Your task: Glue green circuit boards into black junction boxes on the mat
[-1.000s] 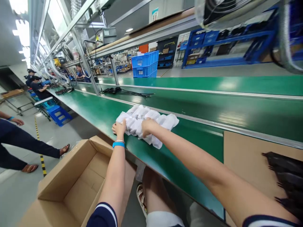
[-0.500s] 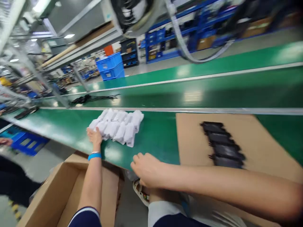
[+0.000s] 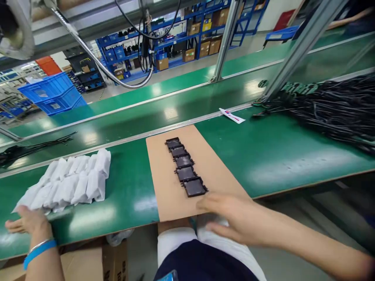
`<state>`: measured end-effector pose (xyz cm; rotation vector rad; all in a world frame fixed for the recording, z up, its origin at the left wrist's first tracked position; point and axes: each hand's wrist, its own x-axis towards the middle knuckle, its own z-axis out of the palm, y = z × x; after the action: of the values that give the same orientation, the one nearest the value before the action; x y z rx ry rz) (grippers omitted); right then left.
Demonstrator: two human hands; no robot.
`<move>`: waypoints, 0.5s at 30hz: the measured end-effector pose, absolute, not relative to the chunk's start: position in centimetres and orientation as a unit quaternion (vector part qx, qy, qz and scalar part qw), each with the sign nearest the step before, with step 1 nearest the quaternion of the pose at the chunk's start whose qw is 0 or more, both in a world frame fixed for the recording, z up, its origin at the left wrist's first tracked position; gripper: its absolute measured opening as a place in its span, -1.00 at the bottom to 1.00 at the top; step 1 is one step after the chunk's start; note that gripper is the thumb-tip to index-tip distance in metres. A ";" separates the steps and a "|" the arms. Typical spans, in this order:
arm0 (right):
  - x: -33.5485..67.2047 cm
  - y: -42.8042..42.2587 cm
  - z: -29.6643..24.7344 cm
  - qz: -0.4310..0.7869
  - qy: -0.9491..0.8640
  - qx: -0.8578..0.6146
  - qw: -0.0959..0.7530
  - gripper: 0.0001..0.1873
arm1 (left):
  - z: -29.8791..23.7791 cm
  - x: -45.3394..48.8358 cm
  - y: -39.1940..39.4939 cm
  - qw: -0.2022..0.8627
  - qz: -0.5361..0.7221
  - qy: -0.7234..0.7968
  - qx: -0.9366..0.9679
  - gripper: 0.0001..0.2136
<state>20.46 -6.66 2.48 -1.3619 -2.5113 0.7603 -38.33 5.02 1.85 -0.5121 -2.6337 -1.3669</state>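
Observation:
Two rows of white wrapped packets lie close together on the green bench at the left. My left hand, with a blue band on its wrist, rests by their near left end. Its fingers are apart, and it seems to touch the end packet without gripping it. Over the near right edge of a flat cardboard sheet, my right hand hovers with fingers stretched out and nothing in them. Several black rectangular plastic frames form a slanting line on that sheet, the nearest just beyond my right fingertips.
A heap of black cables covers the bench's far right. A white tube-like packet lies by the metal rail. Upright metal posts rise behind. Blue crates stand at the back left, and an open carton sits below the bench.
The view has turned to the right. My right hand has gone from the bench's front edge to the cardboard sheet, its curled fingers now extended. The left hand stays beside the white packets.

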 end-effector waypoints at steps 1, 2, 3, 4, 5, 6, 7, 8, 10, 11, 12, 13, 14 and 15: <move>21.7 -5.8 1.7 0.236 -0.835 -0.481 0.125 -0.67 | 2.1 -36.2 4.4 0.074 -0.461 -0.865 -0.184 -0.42; 22.5 -4.7 0.9 0.213 -0.825 -0.502 0.152 -0.63 | 2.1 -33.4 3.8 0.091 -0.466 -0.851 -0.224 -0.40; 23.0 -3.4 0.0 0.193 -0.817 -0.515 0.172 -0.58 | 1.8 -30.0 3.2 0.105 -0.469 -0.807 -0.342 -0.38; 23.2 -2.2 -0.8 0.180 -0.816 -0.519 0.182 -0.54 | 1.3 -26.0 2.6 0.055 -0.444 -0.753 -0.483 -0.39; 23.2 -1.0 -1.6 0.173 -0.820 -0.513 0.185 -0.51 | 0.7 -21.8 2.0 -0.022 -0.377 -0.688 -0.619 -0.40; 23.0 0.1 -2.3 0.172 -0.828 -0.501 0.183 -0.54 | 0.0 -17.6 1.4 -0.069 -0.330 -0.641 -0.689 -0.41; 22.7 0.9 -2.9 0.173 -0.838 -0.487 0.178 -0.61 | -0.8 -13.6 0.9 -0.114 -0.279 -0.594 -0.746 -0.40; 22.5 1.6 -3.4 0.171 -0.846 -0.475 0.173 -0.71 | -1.5 -10.0 0.6 -0.169 -0.192 -0.533 -0.806 -0.34; 22.4 2.3 -4.1 0.167 -0.854 -0.464 0.169 -0.87 | -2.6 -4.6 0.3 -0.218 -0.088 -0.471 -0.850 -0.19; 22.5 2.4 -4.3 0.168 -0.855 -0.459 0.171 -0.87 | -3.0 -2.9 0.3 -0.225 -0.060 -0.464 -0.855 -0.14; 22.7 2.5 -4.5 0.170 -0.857 -0.455 0.175 -0.87 | -3.3 -1.8 0.3 -0.221 -0.047 -0.470 -0.854 -0.09; 22.9 2.7 -4.6 0.174 -0.857 -0.451 0.180 -0.86 | -3.6 -1.2 0.3 -0.210 -0.042 -0.480 -0.850 -0.06; 23.2 2.8 -4.6 0.178 -0.856 -0.448 0.187 -0.86 | -3.9 -0.9 0.3 -0.198 -0.042 -0.491 -0.847 -0.04; 23.3 3.0 -4.6 0.183 -0.855 -0.445 0.193 -0.86 | -4.0 -0.8 0.3 -0.185 -0.044 -0.498 -0.846 -0.05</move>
<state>23.31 3.00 -4.56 -1.2490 -2.3985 0.5132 -0.83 0.26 -4.05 -3.0240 -1.7807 -0.1570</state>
